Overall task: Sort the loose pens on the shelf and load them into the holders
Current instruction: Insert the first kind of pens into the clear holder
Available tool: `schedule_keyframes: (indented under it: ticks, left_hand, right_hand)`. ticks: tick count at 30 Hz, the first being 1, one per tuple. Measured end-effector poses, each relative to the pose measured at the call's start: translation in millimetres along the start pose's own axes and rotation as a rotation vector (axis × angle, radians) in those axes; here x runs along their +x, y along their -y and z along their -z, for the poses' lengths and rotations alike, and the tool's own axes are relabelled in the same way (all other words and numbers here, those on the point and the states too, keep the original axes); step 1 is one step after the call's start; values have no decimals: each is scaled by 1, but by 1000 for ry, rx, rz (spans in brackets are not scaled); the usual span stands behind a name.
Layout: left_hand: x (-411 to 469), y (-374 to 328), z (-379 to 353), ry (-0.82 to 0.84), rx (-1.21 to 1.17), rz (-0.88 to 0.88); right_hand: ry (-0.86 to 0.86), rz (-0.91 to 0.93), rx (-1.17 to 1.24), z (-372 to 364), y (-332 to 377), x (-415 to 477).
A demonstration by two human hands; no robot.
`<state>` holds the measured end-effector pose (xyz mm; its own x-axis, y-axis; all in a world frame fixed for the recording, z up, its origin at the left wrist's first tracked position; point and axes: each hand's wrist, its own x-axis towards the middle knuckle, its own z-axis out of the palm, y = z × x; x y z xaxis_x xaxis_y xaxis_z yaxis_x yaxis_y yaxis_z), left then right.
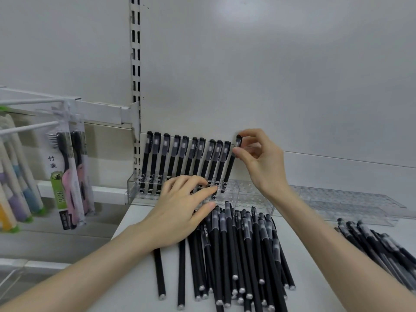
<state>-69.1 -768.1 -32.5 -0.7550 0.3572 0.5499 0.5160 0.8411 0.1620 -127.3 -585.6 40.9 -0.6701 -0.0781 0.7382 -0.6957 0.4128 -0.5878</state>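
Your right hand pinches a matte black capped pen just under its cap, between thumb and forefinger, with the other fingers curled loosely above. The pen leans with its cap to the right, and its lower end reaches the holes of the clear acrylic pen holder, right beside the last of the row of black pens standing upright in the holder. That row fills the holder's left part and rests against the white back panel. Your left hand lies palm down at the holder's front with its fingers loosely bent and spread, the fingertips touching the holder's top. It grips nothing that you can see, and it hides the lower ends of several standing pens. Under its palm and to its right, the heap of loose black pens lies on the white shelf, caps pointing towards the holder, and your right forearm crosses above its right edge. A second, smaller heap of black pens lies well apart at the right, in front of another clear acrylic holder. At the left, beyond the slotted white upright, packaged toothbrushes hang from white wire hooks.
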Motion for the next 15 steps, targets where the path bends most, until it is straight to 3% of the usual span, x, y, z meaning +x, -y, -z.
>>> schedule_keyframes:
  ticks: [15]
  left_hand:
    - [2,-9,13,55,38,15]
  right_hand:
    - [54,6,-237,2,4,-15]
